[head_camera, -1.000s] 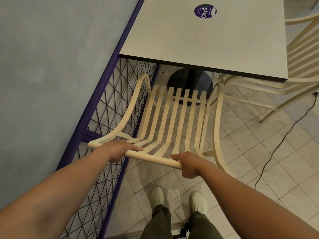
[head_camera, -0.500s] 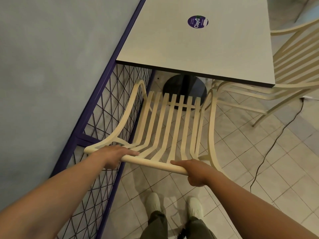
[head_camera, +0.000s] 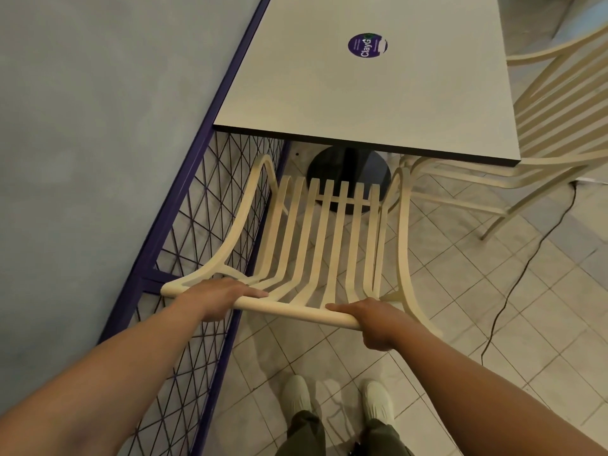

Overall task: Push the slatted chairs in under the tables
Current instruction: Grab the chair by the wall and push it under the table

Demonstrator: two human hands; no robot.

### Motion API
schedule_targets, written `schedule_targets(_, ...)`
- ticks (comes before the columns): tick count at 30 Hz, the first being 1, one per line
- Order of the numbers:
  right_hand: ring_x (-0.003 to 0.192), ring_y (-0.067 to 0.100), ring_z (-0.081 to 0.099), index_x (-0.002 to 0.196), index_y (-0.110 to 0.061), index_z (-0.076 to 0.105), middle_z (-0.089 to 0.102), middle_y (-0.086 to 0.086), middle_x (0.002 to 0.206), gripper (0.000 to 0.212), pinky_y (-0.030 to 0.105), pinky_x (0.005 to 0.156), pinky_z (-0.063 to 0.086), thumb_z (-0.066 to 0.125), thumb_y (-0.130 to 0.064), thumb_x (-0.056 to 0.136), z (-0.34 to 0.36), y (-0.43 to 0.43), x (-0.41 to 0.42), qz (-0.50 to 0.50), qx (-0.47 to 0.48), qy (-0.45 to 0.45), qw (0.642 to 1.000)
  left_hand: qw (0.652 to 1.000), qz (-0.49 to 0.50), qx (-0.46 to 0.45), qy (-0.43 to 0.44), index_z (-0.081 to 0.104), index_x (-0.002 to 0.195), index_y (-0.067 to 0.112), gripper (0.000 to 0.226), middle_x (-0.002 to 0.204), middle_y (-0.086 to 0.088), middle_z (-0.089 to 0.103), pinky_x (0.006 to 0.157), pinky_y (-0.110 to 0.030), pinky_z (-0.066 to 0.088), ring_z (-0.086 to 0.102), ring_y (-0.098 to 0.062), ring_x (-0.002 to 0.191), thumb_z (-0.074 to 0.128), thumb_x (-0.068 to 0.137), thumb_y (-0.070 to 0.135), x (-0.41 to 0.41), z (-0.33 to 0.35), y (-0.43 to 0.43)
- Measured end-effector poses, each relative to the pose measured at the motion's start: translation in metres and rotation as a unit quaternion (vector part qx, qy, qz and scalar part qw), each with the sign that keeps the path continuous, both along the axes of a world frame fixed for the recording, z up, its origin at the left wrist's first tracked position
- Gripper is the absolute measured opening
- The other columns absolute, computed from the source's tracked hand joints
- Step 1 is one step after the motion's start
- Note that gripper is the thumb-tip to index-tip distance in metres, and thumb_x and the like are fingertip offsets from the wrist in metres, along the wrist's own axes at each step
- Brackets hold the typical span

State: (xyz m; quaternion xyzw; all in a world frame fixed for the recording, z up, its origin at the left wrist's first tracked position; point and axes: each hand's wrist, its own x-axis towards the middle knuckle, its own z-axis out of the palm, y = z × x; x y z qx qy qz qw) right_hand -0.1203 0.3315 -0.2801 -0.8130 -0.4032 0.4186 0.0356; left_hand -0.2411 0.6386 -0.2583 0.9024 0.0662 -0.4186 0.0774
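A cream slatted chair stands in front of me, its seat facing the grey square table. The chair's front edge lies just short of the table's near edge, over the black round pedestal base. My left hand grips the top rail of the backrest at its left part. My right hand grips the same rail at its right end. A second cream slatted chair stands at the table's right side, its seat partly under the top.
A purple metal frame with wire mesh runs along the left beside a blue-grey wall. A black cable trails over the tiled floor on the right. My shoes stand behind the chair. A purple round sticker sits on the tabletop.
The chair has slid forward toward the table with both hands on its rail, and its front edge now sits closer to the table's near edge. I have stepped forward with it.
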Motion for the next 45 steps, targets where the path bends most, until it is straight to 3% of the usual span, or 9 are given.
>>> schedule_targets(7, 0.100, 0.018, 0.055, 0.149, -0.050, 0.025, 0.055, 0.001, 0.124, 0.090, 0.033, 0.088, 0.048, 0.064, -0.002, 0.084, 0.001, 0.005, 0.009, -0.004, 0.001, 0.001, 1.000, 1.000, 0.001, -0.004, 0.000, 0.024, 0.142, 0.069, 0.097, 0.133, 0.007, 0.052, 0.084, -0.036, 0.053, 0.056, -0.015, 0.104, 0.056, 0.088, -0.005, 0.007, -0.002, 0.006)
schedule_targets(14, 0.105, 0.020, 0.055, 0.149, -0.047, 0.026, 0.056, 0.001, 0.126, 0.084, 0.037, 0.090, 0.050, 0.061, -0.008, 0.084, 0.003, 0.007, 0.007, -0.002, -0.009, 0.017, 1.000, 1.000, 0.003, -0.003, -0.013, 0.020, 0.145, 0.068, 0.093, 0.113, 0.014, 0.042, 0.079, -0.031, 0.048, 0.047, -0.009, 0.093, 0.055, 0.092, -0.001, 0.000, -0.003, 0.007)
schedule_targets(19, 0.107, 0.021, 0.054, 0.150, -0.046, 0.025, 0.054, 0.001, 0.129, 0.086, 0.036, 0.092, 0.048, 0.060, -0.003, 0.084, 0.004, 0.008, 0.006, -0.003, -0.008, 0.019, 1.000, 1.000, 0.011, -0.019, -0.003, 0.025, 0.140, 0.071, 0.098, 0.128, 0.010, 0.051, 0.085, -0.037, 0.054, 0.056, -0.013, 0.101, 0.056, 0.087, -0.005, 0.002, -0.005, 0.010)
schedule_targets(27, 0.105, 0.021, 0.055, 0.150, -0.045, 0.027, 0.055, 0.002, 0.126, 0.085, 0.035, 0.091, 0.048, 0.061, -0.001, 0.086, 0.007, 0.012, 0.014, -0.011, -0.007, 0.004, 1.000, 1.000, -0.007, -0.017, -0.023, 0.031, 0.142, 0.065, 0.084, 0.127, 0.009, 0.056, 0.088, -0.035, 0.051, 0.057, -0.015, 0.107, 0.063, 0.092, 0.007, 0.016, 0.001, 0.012)
schedule_targets(32, 0.101, 0.018, 0.053, 0.151, -0.044, 0.027, 0.054, 0.002, 0.125, 0.086, 0.034, 0.090, 0.048, 0.061, 0.001, 0.086, 0.007, 0.013, 0.015, -0.012, -0.012, 0.005, 1.000, 1.000, -0.003, -0.016, -0.015, 0.030, 0.140, 0.069, 0.088, 0.125, 0.008, 0.057, 0.087, -0.037, 0.053, 0.059, -0.015, 0.104, 0.066, 0.090, 0.007, 0.016, -0.002, 0.013)
schedule_targets(39, 0.092, 0.014, 0.046, 0.150, -0.044, 0.028, 0.054, 0.002, 0.125, 0.082, 0.028, 0.078, 0.038, 0.058, 0.000, 0.088, 0.014, 0.006, 0.010, 0.002, -0.014, 0.002, 1.000, 1.000, -0.001, -0.013, -0.017, 0.029, 0.141, 0.067, 0.086, 0.127, 0.007, 0.055, 0.083, -0.034, 0.050, 0.056, -0.016, 0.103, 0.062, 0.091, 0.005, 0.009, -0.005, 0.007)
schedule_targets(45, 0.097, 0.014, 0.048, 0.149, -0.044, 0.030, 0.056, 0.001, 0.125, 0.079, 0.028, 0.083, 0.041, 0.060, -0.004, 0.088, 0.010, 0.006, 0.007, -0.007, -0.002, 0.005, 1.000, 1.000, -0.005, 0.002, -0.019, 0.023, 0.141, 0.069, 0.084, 0.133, 0.008, 0.055, 0.083, -0.036, 0.051, 0.056, -0.016, 0.106, 0.062, 0.091, 0.014, 0.007, -0.003, 0.005)
